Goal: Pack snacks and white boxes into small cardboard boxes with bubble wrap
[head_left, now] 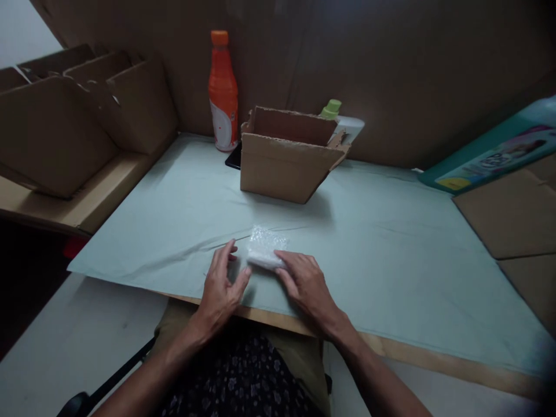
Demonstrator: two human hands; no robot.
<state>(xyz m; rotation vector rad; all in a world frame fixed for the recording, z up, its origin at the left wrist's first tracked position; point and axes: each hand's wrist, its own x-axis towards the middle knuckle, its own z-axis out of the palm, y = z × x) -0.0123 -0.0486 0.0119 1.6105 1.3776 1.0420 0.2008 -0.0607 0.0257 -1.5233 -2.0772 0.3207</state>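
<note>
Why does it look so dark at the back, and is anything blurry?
Head view: dim light, the brown cardboard wall falls into shadow at the top; the open box casts a soft shadow to its right on the pale green sheet; the bubble-wrapped bundle by both hands is the brightest spot; edges bend and the bottom-right corner is smeared.

Single cam only, head-mounted, aimed fwd and down over the table (391, 255). Near edge and lap are seen at frame bottom, cardboard back wall (412, 69) at top. Hands are framed close, centre-low. No 2nd view, so no overlap.
</note>
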